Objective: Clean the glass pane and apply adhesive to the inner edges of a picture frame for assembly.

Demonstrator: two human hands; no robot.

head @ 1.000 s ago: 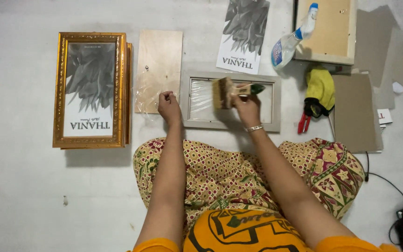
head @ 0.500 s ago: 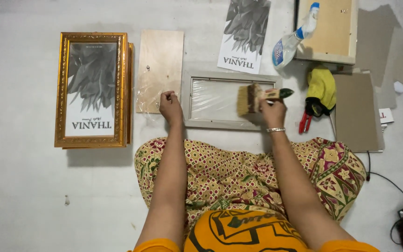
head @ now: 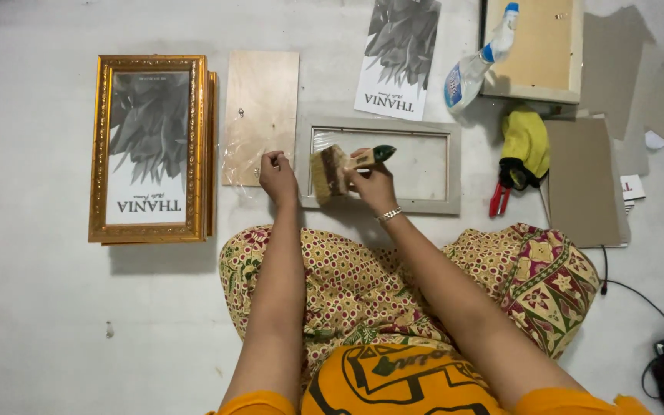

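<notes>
Here, two hands point(head: 324, 180), one brush point(head: 340, 165).

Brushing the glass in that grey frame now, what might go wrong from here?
The left hand pins only the left edge of the grey frame, so a brush stroke could slide it. The right hand works the paintbrush on the glass; pressing hard might crack it. The spray bottle lies close above the frame's right corner; a wide sweep could knock it.

right hand point(head: 369, 184) + brush point(head: 333, 167) | moved from frame's right end to left end
</notes>
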